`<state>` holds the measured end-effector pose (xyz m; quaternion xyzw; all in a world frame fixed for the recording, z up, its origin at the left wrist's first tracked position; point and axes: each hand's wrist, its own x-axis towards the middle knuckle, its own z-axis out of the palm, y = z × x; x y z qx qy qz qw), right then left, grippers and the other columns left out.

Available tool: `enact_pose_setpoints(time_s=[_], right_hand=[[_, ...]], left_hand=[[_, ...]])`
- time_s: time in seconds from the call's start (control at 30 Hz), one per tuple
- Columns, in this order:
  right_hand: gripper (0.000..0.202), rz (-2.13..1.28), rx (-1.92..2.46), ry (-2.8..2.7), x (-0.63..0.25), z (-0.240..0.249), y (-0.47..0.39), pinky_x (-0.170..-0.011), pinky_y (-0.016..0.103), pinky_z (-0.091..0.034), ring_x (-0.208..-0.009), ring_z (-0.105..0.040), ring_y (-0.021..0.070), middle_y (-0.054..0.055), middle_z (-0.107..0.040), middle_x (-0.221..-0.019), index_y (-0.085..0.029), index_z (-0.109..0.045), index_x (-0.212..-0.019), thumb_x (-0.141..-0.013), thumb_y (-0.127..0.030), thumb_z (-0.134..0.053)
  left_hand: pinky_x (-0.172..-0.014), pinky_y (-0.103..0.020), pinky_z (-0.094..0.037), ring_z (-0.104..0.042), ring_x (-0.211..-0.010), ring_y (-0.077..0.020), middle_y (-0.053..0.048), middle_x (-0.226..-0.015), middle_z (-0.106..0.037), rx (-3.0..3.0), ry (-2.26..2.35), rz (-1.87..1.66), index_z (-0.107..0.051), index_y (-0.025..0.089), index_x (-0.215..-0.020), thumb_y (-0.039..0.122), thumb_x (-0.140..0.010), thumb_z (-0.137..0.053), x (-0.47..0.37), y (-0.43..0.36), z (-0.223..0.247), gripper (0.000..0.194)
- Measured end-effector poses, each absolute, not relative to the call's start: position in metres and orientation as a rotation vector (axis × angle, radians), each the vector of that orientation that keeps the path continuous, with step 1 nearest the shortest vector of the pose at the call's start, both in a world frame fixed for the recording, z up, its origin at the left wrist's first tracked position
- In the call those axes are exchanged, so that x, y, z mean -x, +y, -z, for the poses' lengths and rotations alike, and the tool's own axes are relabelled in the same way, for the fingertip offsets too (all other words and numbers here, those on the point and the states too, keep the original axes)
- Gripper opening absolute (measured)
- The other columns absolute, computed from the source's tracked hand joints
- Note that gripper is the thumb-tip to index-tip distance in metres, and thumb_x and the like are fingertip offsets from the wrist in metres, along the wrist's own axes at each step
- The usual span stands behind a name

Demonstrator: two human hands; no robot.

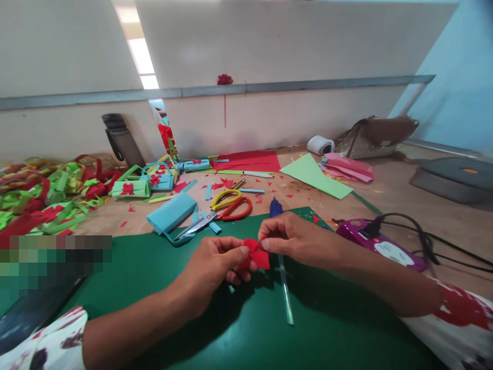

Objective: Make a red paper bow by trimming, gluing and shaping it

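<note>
Over the green mat (154,318), a small red paper bow (262,259) is held between my two hands. My left hand (219,259) pinches its left side between thumb and fingers, the other fingers curled below. At its upper right, my right hand (283,234) grips the paper between thumb and forefinger. Beneath the right hand lies what looks like a glue gun, its blue nozzle end (276,206) showing beyond the hand and a clear glue stick (285,293) on the near side; the middle is hidden. Scissors (231,205) with yellow and red handles lie beyond my hands.
A blue folded paper piece (172,211) lies by the scissors. Small paper bags (131,188) with red bows and a heap of coloured strips (50,195) are at left. Red (250,162) and green sheets (316,177) lie behind. A purple power strip (381,246) with cables sits right.
</note>
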<state>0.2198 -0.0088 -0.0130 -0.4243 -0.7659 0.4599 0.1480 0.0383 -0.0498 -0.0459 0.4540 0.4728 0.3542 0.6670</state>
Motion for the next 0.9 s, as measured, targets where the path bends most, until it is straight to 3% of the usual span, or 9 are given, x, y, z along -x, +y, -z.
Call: enact_pose_setpoints(time_s=[0.37,0.57,0.9], right_hand=[[0.015,-1.024,1.309,-2.254,-0.214,0.011,-0.016,-0.055,0.023,-0.037,-0.06,-0.052,0.0118,-0.001,-0.06,-0.065,-0.017,-0.06,-0.069,-0.079,-0.026,-0.052],[0.018,-1.079,1.281,-2.279,-0.213,0.012,-0.019,-0.058,0.023,-0.04,-0.062,-0.057,0.0122,-0.001,-0.067,-0.068,-0.018,-0.064,-0.07,-0.08,-0.023,-0.05],[0.022,-0.953,1.262,-2.363,-0.214,0.017,-0.022,-0.053,0.02,-0.037,-0.058,-0.055,0.0092,-0.005,-0.065,-0.064,-0.019,-0.062,-0.065,-0.081,-0.017,-0.047]], left_hand=[[-0.048,-0.019,-0.036,-0.055,-0.05,-0.008,-0.006,-0.069,-0.066,-1.079,1.126,-0.751,-0.062,0.009,-0.071,0.031,-0.078,-0.058,-0.038,-0.048,0.047,0.023],[-0.046,-0.018,-0.036,-0.056,-0.049,-0.0076,-0.006,-0.07,-0.066,-1.1,1.14,-0.725,-0.064,0.007,-0.075,0.029,-0.079,-0.057,-0.04,-0.049,0.045,0.023],[-0.045,-0.015,-0.034,-0.056,-0.048,-0.0066,-0.003,-0.062,-0.065,-1.122,1.144,-0.719,-0.065,0.008,-0.072,0.024,-0.081,-0.056,-0.041,-0.048,0.043,0.02]])
